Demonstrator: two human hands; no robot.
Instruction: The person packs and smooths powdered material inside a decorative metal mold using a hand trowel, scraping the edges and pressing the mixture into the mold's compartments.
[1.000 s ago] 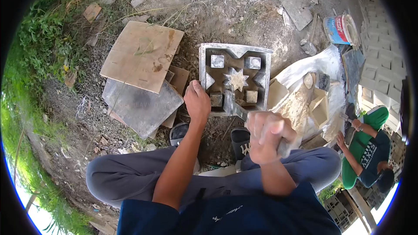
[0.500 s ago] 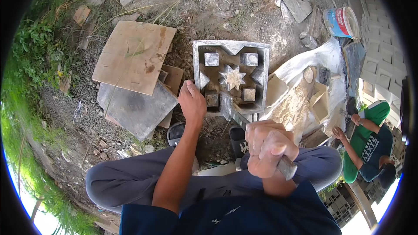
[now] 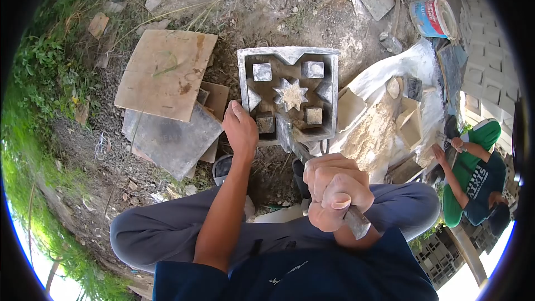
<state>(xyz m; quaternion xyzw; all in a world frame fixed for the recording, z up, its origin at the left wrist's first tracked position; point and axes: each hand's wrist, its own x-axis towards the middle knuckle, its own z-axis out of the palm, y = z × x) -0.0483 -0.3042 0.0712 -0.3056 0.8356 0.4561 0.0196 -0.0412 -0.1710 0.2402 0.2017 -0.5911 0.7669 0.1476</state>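
A square metal block mould (image 3: 288, 54) lies on the ground before me, with square posts and a star-shaped core (image 3: 291, 95) inside. Brownish-grey material covers its floor. My left hand (image 3: 241, 131) is closed over the mould's left wall near the front corner. In my right hand (image 3: 337, 192) is a flat metal bar (image 3: 298, 147), its handle end sticking out below the fist. The bar's broad blade reaches over the mould's front wall, just right of the front-left post (image 3: 266, 124). Whether the blade touches the wall cannot be made out.
Stacked boards (image 3: 167, 75) lie at the left. A white sack (image 3: 404, 64) with sandy powder (image 3: 370, 139) spreads at the right, a paint bucket (image 3: 434, 18) beyond it. Another person (image 3: 476, 173) works at the far right, near a wall of patterned blocks (image 3: 485, 56).
The whole view has shifted slightly, so the mould and boards appear a little further left. Both hands keep their grips, and the blade stays near the mould's front wall.
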